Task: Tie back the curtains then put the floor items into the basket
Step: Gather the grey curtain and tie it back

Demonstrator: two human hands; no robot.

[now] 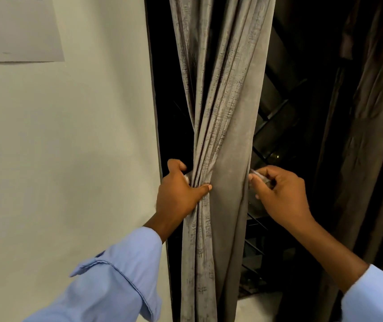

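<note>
A grey-brown textured curtain [220,112] hangs gathered into a bunch in front of a dark window. My left hand [181,191] grips the bunch from its left side at mid height, thumb pressed across the front folds. My right hand [281,194] is at the bunch's right edge, its fingers pinching a thin pale strip [259,176] that looks like a tie-back band. A bit of the same pale strip shows by my left fingers. Where the strip runs behind the curtain is hidden. No basket or floor items are in sight.
A pale wall [69,147] fills the left, with a sheet of paper [18,29] stuck at its top. A second, darker curtain [371,135] hangs at the right. Behind the curtains are a dark window and metal bars [276,112].
</note>
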